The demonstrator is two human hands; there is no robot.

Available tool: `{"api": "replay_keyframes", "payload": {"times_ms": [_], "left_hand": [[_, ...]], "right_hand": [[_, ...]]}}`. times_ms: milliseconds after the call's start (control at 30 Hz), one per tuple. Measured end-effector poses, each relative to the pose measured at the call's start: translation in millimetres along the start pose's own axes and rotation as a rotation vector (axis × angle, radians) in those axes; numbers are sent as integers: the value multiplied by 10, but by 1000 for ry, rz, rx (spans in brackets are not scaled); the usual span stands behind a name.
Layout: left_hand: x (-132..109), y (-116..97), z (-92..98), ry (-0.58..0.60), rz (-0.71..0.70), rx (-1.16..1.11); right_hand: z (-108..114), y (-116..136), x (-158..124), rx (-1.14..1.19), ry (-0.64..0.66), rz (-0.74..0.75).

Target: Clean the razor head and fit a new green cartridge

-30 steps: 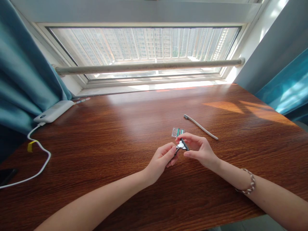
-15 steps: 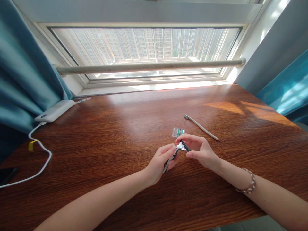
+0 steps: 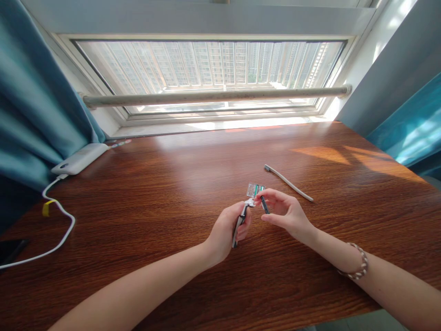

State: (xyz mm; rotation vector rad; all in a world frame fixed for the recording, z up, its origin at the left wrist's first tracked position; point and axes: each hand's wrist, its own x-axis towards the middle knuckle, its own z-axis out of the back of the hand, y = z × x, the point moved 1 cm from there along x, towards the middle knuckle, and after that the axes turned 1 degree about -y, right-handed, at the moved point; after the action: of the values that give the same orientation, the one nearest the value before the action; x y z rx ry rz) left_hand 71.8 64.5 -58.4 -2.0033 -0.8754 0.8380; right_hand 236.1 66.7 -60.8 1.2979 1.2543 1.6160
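My left hand (image 3: 225, 230) is wrapped round a razor handle (image 3: 240, 224), its silver neck pointing up and away. Between the thumb and fingers of my right hand (image 3: 287, 211) is a black razor head (image 3: 265, 205), a small gap to the right of the neck. Just behind my right fingertips lies a small clear plastic case (image 3: 252, 189) with green and silver strips inside, partly hidden by them. Farther back to the right, a pale toothbrush (image 3: 291, 184) with dark bristles rests on the wooden table (image 3: 155, 184).
A white power bank (image 3: 81, 158) with a white cable (image 3: 73, 220) and yellow tag sits at the left. A dark flat object (image 3: 12, 250) is at the left edge. Behind the table are a window and a metal rail (image 3: 220, 95), with blue curtains on both sides.
The razor head has come apart from the silver neck. My left hand has drawn slightly left with the handle, and its fingers now wrap more fully round it.
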Motion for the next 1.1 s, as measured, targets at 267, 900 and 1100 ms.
{"api": "replay_keyframes", "payload": {"times_ms": [267, 900, 1100], "left_hand": [[7, 12, -38, -76, 7, 39], [79, 45, 22, 132, 287, -171], [74, 2, 20, 165, 330, -212]], "right_hand": [[-58, 94, -32, -375, 52, 162], [-24, 52, -23, -405, 128, 244], [-14, 105, -7, -416, 163, 262]]}}
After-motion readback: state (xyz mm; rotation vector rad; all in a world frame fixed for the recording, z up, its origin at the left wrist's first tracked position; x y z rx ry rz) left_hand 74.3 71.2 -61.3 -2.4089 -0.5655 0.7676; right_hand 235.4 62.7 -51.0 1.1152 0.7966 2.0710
